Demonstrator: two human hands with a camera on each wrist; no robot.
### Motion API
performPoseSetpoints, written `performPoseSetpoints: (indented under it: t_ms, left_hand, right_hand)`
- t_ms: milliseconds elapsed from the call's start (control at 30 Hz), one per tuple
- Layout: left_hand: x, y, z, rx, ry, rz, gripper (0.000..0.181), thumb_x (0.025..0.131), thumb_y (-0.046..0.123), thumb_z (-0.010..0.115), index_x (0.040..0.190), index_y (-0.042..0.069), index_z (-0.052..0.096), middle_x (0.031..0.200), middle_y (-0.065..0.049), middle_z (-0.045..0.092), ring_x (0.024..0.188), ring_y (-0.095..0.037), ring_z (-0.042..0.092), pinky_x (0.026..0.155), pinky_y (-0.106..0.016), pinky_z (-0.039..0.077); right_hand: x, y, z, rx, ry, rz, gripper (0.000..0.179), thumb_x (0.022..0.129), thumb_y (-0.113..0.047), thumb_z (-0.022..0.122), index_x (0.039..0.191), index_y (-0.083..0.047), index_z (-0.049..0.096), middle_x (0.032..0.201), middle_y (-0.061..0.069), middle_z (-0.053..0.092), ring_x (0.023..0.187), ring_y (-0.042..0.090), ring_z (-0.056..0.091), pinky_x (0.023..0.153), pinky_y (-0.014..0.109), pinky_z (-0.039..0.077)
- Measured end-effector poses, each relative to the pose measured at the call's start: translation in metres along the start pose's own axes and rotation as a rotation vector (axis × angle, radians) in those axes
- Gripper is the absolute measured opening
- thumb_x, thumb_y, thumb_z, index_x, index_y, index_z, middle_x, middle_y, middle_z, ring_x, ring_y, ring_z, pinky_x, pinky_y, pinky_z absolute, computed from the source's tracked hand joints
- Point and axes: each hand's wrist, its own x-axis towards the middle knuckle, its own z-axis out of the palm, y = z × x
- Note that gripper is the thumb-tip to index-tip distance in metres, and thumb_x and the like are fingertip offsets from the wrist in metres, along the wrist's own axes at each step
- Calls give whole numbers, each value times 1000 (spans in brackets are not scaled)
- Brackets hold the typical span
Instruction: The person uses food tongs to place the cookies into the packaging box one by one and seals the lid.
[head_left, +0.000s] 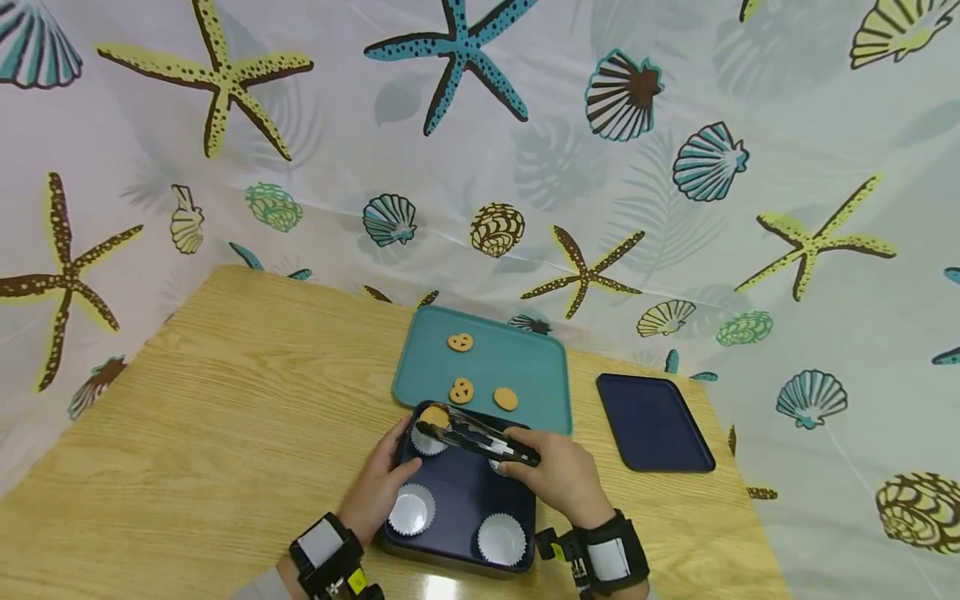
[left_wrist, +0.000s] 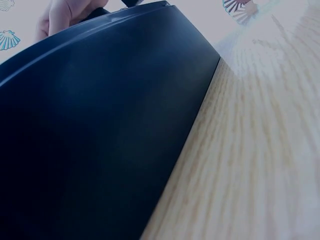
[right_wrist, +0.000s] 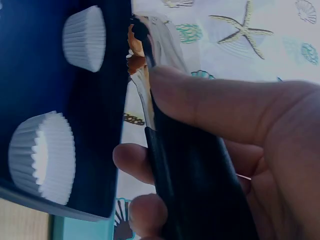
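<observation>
A deep navy baking pan holds white paper baking cups, two of them at the near side. My left hand grips the pan's left wall, thumb over the rim and fingers along the outside. In my right hand, black-handled tongs reach left across the pan. Their tips are at a round tan cookie, over the far-left paper cup. The right hand and tongs partly hide the far-right cup. The left wrist view is mostly the pan's dark outer wall.
Behind the pan lies a teal tray with two pretzel-shaped cookies and an oval cookie. A shallow navy tray sits to the right on the wooden table. A seashell-print cloth hangs behind.
</observation>
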Motion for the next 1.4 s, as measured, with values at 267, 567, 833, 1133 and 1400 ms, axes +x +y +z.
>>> performPoseSetpoints:
  t_ms: [267,567,833,1133,1400]
  left_hand:
    - [-1,-2,0,-23,9,9,66,102,2,51,161,3,22,167,-21,14,153,-39,8,123,-56,9]
    - [1,-2,-4,-6,25,-4,66,102,5,50,162,7,21,168,-18,14,154,-38,6,123,-57,7]
    - [0,-1,-4,-33,-3,30,66,102,2,50,161,3,20,167,-20,13,154,-38,7,124,-54,9]
    - [0,-1,-3,-36,-9,13,65,103,3,50,161,2,20,167,-20,13,154,-38,6,124,-54,8]
    - [1,-3,-3,-23,3,21,66,103,3,50,161,2,20,167,-21,12,154,-38,5,124,-55,8]
  right_hand:
    - [2,2,9,-41,33,-27,50,83,-36,83,129,-19,72,118,11,73,67,14,62,45,29,37]
    - [4,-2,10,-63,36,-62,48,83,-37,83,127,-21,73,110,8,75,60,9,54,44,29,36]
    - [2,-3,10,-61,27,-63,48,83,-36,83,128,-21,72,110,8,75,51,8,46,43,29,32]
    - [0,-2,8,-46,26,-63,50,83,-37,83,129,-21,72,110,8,75,50,9,45,42,28,30]
    - [2,-1,-8,-25,26,-32,53,84,-37,82,132,-19,70,108,8,75,55,11,54,44,30,34]
